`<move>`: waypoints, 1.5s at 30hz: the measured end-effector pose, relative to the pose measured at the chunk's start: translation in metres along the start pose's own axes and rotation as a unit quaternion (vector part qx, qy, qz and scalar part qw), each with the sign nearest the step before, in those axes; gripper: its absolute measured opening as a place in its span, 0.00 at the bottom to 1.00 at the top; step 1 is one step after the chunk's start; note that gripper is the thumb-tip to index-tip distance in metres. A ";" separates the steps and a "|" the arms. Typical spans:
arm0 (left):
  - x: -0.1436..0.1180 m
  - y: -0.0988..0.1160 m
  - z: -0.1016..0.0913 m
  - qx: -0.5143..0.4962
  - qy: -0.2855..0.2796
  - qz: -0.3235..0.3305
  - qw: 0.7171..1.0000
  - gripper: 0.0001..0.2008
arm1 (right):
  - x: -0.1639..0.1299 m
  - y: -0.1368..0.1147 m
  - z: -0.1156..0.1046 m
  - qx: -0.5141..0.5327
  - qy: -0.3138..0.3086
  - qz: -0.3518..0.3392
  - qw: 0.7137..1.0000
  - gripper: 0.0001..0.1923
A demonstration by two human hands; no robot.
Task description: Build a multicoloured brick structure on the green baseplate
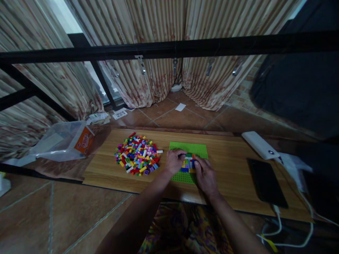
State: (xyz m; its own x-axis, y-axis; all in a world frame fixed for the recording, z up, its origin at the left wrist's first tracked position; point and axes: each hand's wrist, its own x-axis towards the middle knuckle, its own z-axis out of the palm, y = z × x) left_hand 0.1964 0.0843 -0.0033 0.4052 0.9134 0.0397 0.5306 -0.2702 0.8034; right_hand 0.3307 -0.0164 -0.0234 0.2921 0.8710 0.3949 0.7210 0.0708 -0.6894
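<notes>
A light green studded baseplate (188, 145) lies on the wooden board in front of me. On it sits a small block of toy bricks (188, 164) in blue, yellow, red, white, green and purple. My left hand (174, 163) rests over the plate's left side, fingers closed at a small dark toy brick (181, 155) by the block's upper left corner. From the right, my right hand (206, 175) has its fingers bent against the block's right edge. Its fingertips are partly hidden. To the left is a heap of loose toy bricks (139, 153) in many colours.
The wooden board (225, 151) carries a black phone (266, 181) and a white power bank (260, 144) with cables at its right end. A clear plastic box (63, 141) with an orange label stands beyond the left end. A black rail (164, 49) and curtains (159, 21) stand behind.
</notes>
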 end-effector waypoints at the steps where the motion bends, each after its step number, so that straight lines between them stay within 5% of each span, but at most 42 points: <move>1: 0.001 0.001 0.001 -0.007 0.003 -0.008 1.000 0.12 | 0.000 0.000 0.000 0.001 0.000 0.001 1.000 0.20; 8: 0.006 0.005 0.000 -0.050 -0.014 -0.075 0.996 0.11 | -0.001 0.004 0.004 0.012 0.004 0.005 1.000 0.18; 18: 0.002 0.006 0.000 -0.022 -0.003 -0.032 0.999 0.11 | 0.001 0.008 0.006 0.027 0.018 0.011 0.999 0.18; 27: -0.011 0.011 0.000 0.022 0.015 0.003 1.000 0.12 | 0.024 0.018 0.004 0.126 -0.036 0.191 0.973 0.16; 30: -0.016 0.012 0.000 0.076 0.000 0.033 0.997 0.22 | 0.037 0.029 0.004 0.123 -0.053 0.237 0.962 0.16; 34: -0.020 0.016 0.004 0.129 -0.011 0.042 0.991 0.31 | 0.047 0.042 0.005 0.108 -0.071 0.254 0.958 0.15; 45: -0.023 0.021 0.008 0.149 -0.017 0.030 0.988 0.27 | 0.048 0.039 -0.003 0.141 -0.118 0.272 0.945 0.14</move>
State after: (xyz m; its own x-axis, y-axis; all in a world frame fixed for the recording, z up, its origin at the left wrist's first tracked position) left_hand 0.2049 0.0554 0.0081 0.4655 0.8831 0.0581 0.6981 -0.4067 0.5893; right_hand 0.3743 0.0270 -0.0292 0.3993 0.8976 -0.1865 0.2997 -0.3201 -0.8988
